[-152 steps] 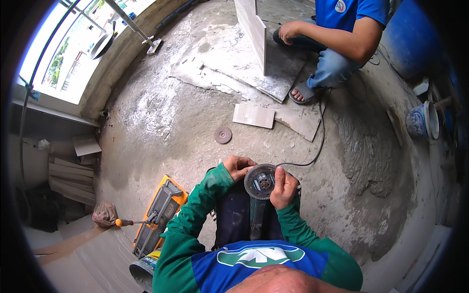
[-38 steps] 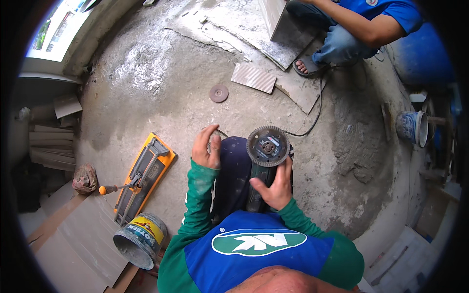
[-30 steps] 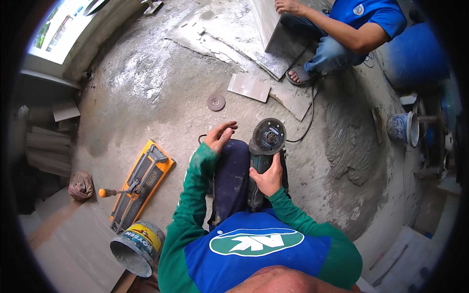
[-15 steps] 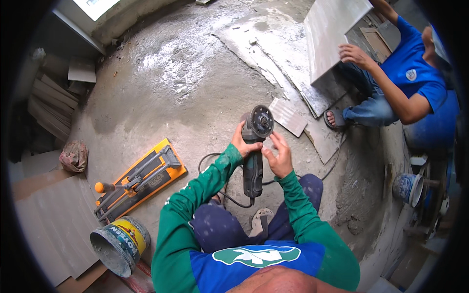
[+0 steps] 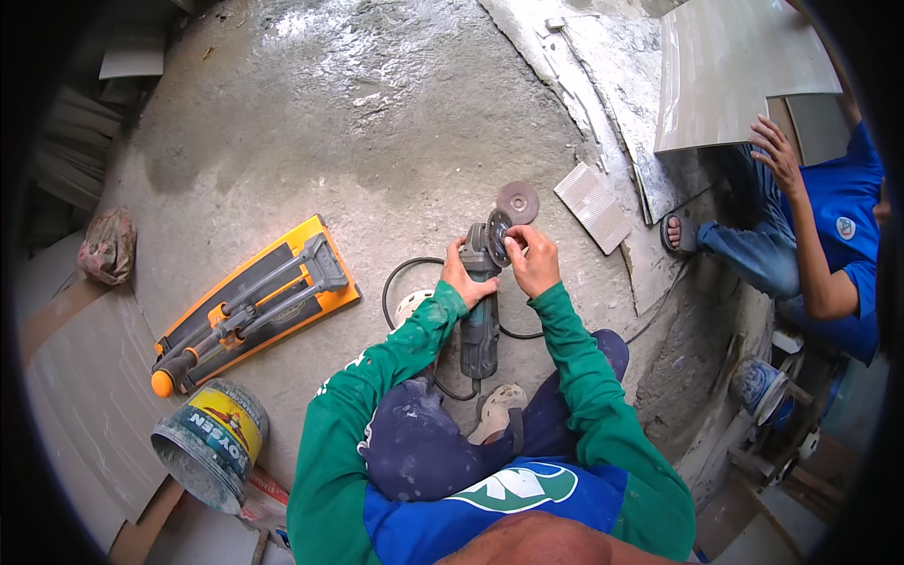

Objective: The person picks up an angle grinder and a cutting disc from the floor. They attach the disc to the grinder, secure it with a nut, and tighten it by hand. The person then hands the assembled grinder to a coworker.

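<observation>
I crouch over a grey concrete floor in green sleeves. An angle grinder [image 5: 480,311] lies pointing away from me, its head with a mounted disc [image 5: 496,237] at the far end. My left hand [image 5: 464,275] grips the grinder's neck just behind the head. My right hand [image 5: 533,258] has its fingers pinched on the mounted disc. A loose round cutting disc [image 5: 518,201] lies on the floor just beyond the grinder. The black cord [image 5: 405,282] loops to the left of the tool.
An orange manual tile cutter [image 5: 250,303] lies at left, a paint can [image 5: 209,443] near it. A ribbed tile piece [image 5: 592,207] sits right of the disc. Another person [image 5: 819,235] in blue holds a large grey tile [image 5: 725,75] upright at right.
My view has swung round, so the other person now sits at right. My right hand has moved up from beside the grinder onto its mounted disc. My left hand stays on the neck.
</observation>
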Motion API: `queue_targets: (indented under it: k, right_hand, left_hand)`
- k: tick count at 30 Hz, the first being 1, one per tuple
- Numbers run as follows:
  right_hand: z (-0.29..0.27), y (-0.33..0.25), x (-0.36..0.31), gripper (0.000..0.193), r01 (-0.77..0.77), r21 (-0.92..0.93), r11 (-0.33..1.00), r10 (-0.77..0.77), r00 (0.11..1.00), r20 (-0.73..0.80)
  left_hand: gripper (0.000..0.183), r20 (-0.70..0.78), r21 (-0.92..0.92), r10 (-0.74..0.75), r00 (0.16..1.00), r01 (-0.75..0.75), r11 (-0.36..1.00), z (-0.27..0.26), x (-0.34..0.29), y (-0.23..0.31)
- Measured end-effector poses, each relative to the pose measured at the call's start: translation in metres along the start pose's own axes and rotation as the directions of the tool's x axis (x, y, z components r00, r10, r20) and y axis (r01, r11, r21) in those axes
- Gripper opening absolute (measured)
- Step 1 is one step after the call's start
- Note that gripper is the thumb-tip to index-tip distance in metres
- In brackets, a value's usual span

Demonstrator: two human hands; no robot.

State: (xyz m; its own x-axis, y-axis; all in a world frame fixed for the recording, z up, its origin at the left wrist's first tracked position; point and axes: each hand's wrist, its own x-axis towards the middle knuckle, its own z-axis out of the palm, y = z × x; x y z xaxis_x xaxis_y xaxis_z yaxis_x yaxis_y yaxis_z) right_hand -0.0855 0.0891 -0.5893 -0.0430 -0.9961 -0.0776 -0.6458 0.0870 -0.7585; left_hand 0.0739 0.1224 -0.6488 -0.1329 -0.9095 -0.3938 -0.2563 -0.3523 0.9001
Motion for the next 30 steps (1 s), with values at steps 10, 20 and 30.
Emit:
queue_targets:
  k: [10, 20, 30]
  right_hand:
    - [-0.007, -0.016, 0.017, 0.026, 0.310, 0.177, 0.934, -0.314, 0.949, -0.003]
    - [-0.008, -0.009, 0.015, 0.027, 0.243, 0.124, 0.962, -0.252, 0.966, 0.065]
    - [-0.015, -0.024, 0.003, 0.036, 0.171, 0.109, 0.979, -0.174, 0.984, 0.023]
  left_hand:
    - [0.100, 0.007, -0.019, -0.054, 0.999, 0.054, 0.998, -0.014, 0.002, 0.005]
    - [0.098, 0.015, -0.023, -0.043, 0.999, 0.043, 0.999, -0.010, 0.000, -0.006]
    - [0.099, 0.022, -0.056, -0.067, 0.998, 0.068, 0.996, -0.013, 0.000, -0.003]
